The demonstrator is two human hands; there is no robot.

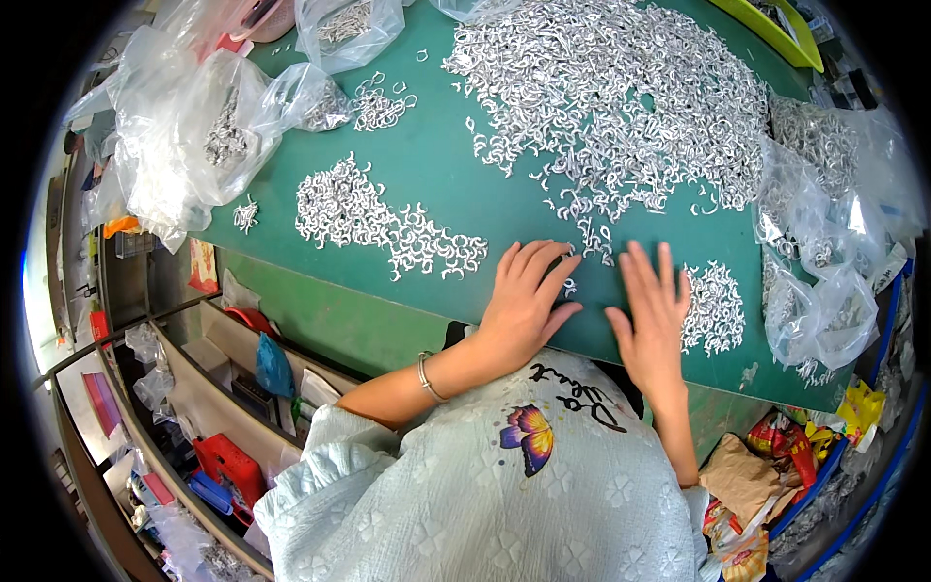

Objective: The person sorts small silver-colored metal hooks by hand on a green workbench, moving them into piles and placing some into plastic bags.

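Observation:
My left hand [525, 306], with a metal bangle [424, 376] on its wrist, lies low over the green tabletop [427, 145]. Its fingers are stretched out and the thumb stands apart. Beside its fingertips lie a few small silvery curved metal pieces [569, 287]. To the right, my right hand [652, 315] has its fingers spread, with its outer edge next to a small pile of the same pieces [714, 308]. Ahead of both hands spreads a big heap of curved pieces [621, 97]. Another pile [339, 206] trails toward my left hand. Neither hand shows anything held.
Clear plastic bags of metal pieces crowd the left [228, 126] and right [819, 301] table edges. A yellow-green tray [776, 29] is at the far right. Shelves with a red case [229, 470] stand at lower left; crumpled packaging [752, 475] lies at lower right.

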